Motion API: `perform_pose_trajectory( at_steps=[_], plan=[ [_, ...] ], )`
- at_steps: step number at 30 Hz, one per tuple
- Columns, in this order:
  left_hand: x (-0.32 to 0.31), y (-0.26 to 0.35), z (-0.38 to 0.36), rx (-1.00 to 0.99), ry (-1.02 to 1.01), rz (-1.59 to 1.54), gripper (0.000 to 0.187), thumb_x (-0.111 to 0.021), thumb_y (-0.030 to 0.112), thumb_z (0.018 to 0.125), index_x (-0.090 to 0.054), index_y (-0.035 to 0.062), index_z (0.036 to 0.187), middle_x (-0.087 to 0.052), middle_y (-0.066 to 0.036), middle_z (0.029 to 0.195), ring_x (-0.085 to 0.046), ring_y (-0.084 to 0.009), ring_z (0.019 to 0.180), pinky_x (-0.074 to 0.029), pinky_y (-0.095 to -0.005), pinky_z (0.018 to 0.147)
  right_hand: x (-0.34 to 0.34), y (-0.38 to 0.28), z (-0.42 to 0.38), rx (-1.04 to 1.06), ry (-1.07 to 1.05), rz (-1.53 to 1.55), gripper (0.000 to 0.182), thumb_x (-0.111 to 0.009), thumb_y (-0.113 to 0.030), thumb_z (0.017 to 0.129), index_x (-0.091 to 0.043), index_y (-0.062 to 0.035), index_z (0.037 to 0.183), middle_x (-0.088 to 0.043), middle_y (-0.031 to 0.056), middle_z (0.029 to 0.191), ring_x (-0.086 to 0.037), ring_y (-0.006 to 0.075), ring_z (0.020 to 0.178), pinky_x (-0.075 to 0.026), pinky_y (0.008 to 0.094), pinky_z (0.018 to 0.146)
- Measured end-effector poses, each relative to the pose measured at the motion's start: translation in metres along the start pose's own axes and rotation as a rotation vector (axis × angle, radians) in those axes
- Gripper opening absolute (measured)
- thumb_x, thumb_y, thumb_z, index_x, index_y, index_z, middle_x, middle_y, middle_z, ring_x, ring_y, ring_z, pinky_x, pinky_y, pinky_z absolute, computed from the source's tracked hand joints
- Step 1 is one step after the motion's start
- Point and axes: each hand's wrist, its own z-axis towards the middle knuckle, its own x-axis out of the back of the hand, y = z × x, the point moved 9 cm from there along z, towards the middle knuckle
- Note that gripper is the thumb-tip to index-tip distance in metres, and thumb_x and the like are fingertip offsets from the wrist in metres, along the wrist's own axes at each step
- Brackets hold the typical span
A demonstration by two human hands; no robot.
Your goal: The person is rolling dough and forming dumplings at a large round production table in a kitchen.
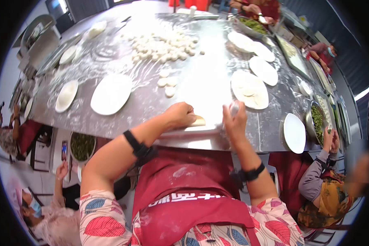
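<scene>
My left hand [180,115] lies palm down on a flat piece of dough [198,121] near the front edge of the floured steel table [151,98]. My right hand [235,119] is closed around a small rolling pin [233,108], just right of that dough. A pile of several small dough balls [164,44] lies at the far middle, and three more [167,82] lie closer. Stacks of rolled round wrappers [249,89] sit to the right of my hands.
White plates [110,94] [66,95] [294,133] stand left and right. Bowls of green filling sit at the right edge [317,119], far end [253,25] and below left [82,146]. Other people sit around the table's sides, their hands working at the rim.
</scene>
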Motion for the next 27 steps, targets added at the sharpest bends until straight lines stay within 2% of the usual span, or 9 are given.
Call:
perform_pose_trajectory(
  at_steps=[4,9,13,16,19,22,23,26,27],
  plan=[
    [-0.017,-0.001,0.018,0.022,-0.171,-0.447,0.018,-0.063,0.014,0.081,-0.063,0.0,0.093,-0.064,-0.01,0.08,-0.058,-0.0136,0.069,-0.046,-0.0298,0.059,0.026,-0.017,-0.045,-0.071,-0.017,0.129,0.023,-0.068,-0.003,0.081,-0.046,-0.0039,0.091,-0.058,0.0095,0.064,-0.061,0.0184,0.053,-0.046,0.0298,0.048],
    [-0.011,0.06,0.076,0.103,-0.164,-0.569,0.023,-0.065,0.011,0.084,-0.06,-0.0029,0.101,-0.064,-0.01,0.084,-0.061,-0.0146,0.071,-0.049,-0.0258,0.059,0.031,-0.025,-0.05,-0.025,-0.019,0.137,0.024,-0.069,-0.004,0.08,-0.047,-0.0045,0.09,-0.057,0.0099,0.065,-0.06,0.0186,0.052,-0.046,0.03,0.048],
    [-0.009,0.12,0.145,-0.09,-0.178,-1.061,0.035,-0.064,0.017,0.087,-0.053,-0.0023,0.114,-0.06,-0.01,0.101,-0.059,-0.0155,0.088,-0.05,-0.0273,0.079,0.028,-0.019,-0.05,-0.033,-0.04,0.18,0.025,-0.07,-0.004,0.08,-0.048,-0.0037,0.091,-0.057,0.0108,0.068,-0.061,0.0212,0.054,-0.047,0.0304,0.049],
    [-0.005,0.089,0.159,0.123,-0.058,-0.876,0.041,-0.063,0.023,0.087,-0.051,-0.0012,0.118,-0.058,-0.01,0.109,-0.058,-0.0174,0.095,-0.048,-0.0308,0.084,0.032,-0.022,-0.049,-0.021,-0.055,0.194,0.025,-0.07,-0.003,0.079,-0.048,-0.0034,0.091,-0.057,0.011,0.068,-0.062,0.0222,0.056,-0.047,0.0309,0.049],
    [0.014,0.046,0.141,0.183,-0.016,-0.807,0.037,-0.063,0.024,0.087,-0.054,0.0002,0.113,-0.059,-0.01,0.107,-0.059,-0.0187,0.094,-0.048,-0.0323,0.084,0.033,-0.03,-0.049,0.037,-0.043,0.18,0.025,-0.07,-0.003,0.079,-0.048,-0.0033,0.091,-0.056,0.0116,0.069,-0.062,0.022,0.056,-0.047,0.0311,0.049],
    [0.069,0.0,0.106,0.186,0.105,-0.7,0.025,-0.064,0.021,0.086,-0.059,0.0033,0.103,-0.062,-0.006,0.096,-0.059,-0.0148,0.089,-0.049,-0.0302,0.079,0.033,-0.031,-0.046,0.029,-0.045,0.169,0.024,-0.07,-0.002,0.079,-0.049,-0.0041,0.09,-0.056,0.0116,0.07,-0.061,0.0232,0.056,-0.047,0.0315,0.049],
    [0.087,-0.018,0.095,0.201,0.169,-0.704,0.02,-0.063,0.018,0.086,-0.059,0.0044,0.1,-0.062,-0.005,0.092,-0.06,-0.0133,0.085,-0.049,-0.0295,0.077,0.035,-0.035,-0.044,0.138,0.0,0.084,0.024,-0.07,-0.002,0.079,-0.048,-0.0045,0.089,-0.056,0.0115,0.069,-0.061,0.0238,0.055,-0.046,0.0321,0.048],
    [0.139,-0.074,0.044,0.328,0.42,-0.578,0.014,-0.06,0.011,0.083,-0.06,0.0048,0.096,-0.061,-0.004,0.089,-0.06,-0.0138,0.082,-0.05,-0.0302,0.071,0.033,-0.037,-0.037,0.09,-0.028,0.08,0.021,-0.066,0.0,0.081,-0.047,-0.0041,0.089,-0.053,0.0106,0.07,-0.06,0.0215,0.054,-0.045,0.0326,0.047],
    [0.149,-0.092,0.029,0.365,0.471,-0.526,0.013,-0.059,0.009,0.083,-0.06,0.0047,0.095,-0.061,-0.004,0.086,-0.06,-0.0141,0.08,-0.05,-0.0306,0.069,0.024,-0.013,-0.042,-0.058,-0.048,0.224,0.02,-0.065,0.0,0.082,-0.047,-0.0037,0.09,-0.053,0.0099,0.071,-0.059,0.0208,0.053,-0.045,0.0316,0.047]
  ],
)
